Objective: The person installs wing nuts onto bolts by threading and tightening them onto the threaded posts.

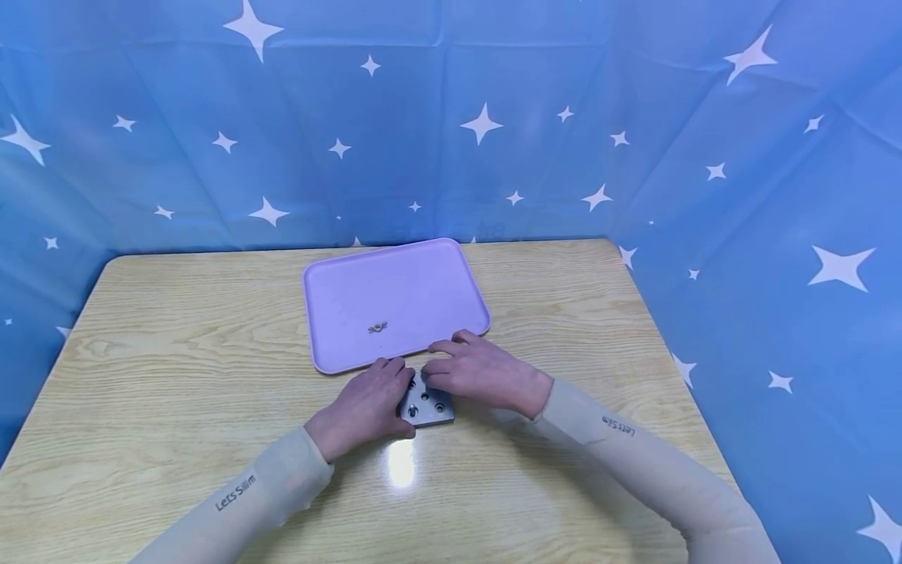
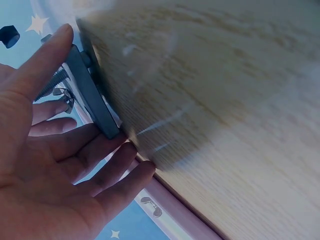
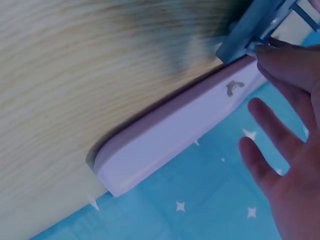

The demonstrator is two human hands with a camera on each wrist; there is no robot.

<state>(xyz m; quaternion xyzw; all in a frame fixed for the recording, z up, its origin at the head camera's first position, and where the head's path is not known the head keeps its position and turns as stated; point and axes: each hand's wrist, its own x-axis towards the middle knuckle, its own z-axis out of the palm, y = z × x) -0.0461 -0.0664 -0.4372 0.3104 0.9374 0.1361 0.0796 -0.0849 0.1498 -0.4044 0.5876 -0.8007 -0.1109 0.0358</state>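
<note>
A grey metal plate with several round holes sits just in front of the purple tray. My left hand grips it along its left side, thumb at the near edge and fingertips at the far one. From the plate's face a threaded bolt sticks out in the left wrist view. My right hand is over the plate's far part, its thumb and index finger pinching a small shiny metal piece whose kind is partly hidden. On the tray lies a wing nut.
The purple tray lies at the back middle of the wooden table, its near edge close beyond both hands. A blue star-patterned cloth hangs behind the table and along its right side.
</note>
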